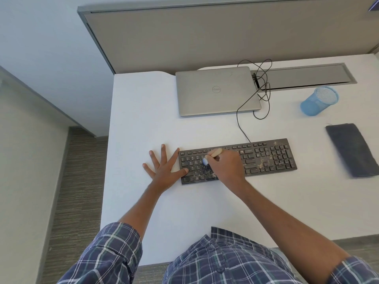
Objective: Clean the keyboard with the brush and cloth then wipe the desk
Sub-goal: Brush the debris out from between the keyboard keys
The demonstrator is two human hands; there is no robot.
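Head view, looking down: a person is leaning over a white tabletop (143,119), working on a black keyboard (266,158) whose long axis is running left to right. The right hand (227,167) is hovering over the keyboard's left-centre keys, its grip clamped around a small brush (215,153). The brush's pale handle is pointing away from the person and its dark bristles are touching the keys. The left hand (164,171) is lying flat just off the keyboard's left end, fingers spread, grip apart, thumb resting on the keyboard's near-left corner, seemingly steadying it. Pale crumbs (263,161) are showing mostly on the keyboard's right half, around the arrow keys and number pad. The dirt left to clear is therefore lying to the right of the brush, along the keyboard's length, and the next strokes are probably heading that way. A folded dark cloth (351,149) is lying well apart from the keyboard's right end, nearer the right hand than the left. A closed laptop (215,91) and a blue mesh cup (319,101) are sitting beyond the keyboard.
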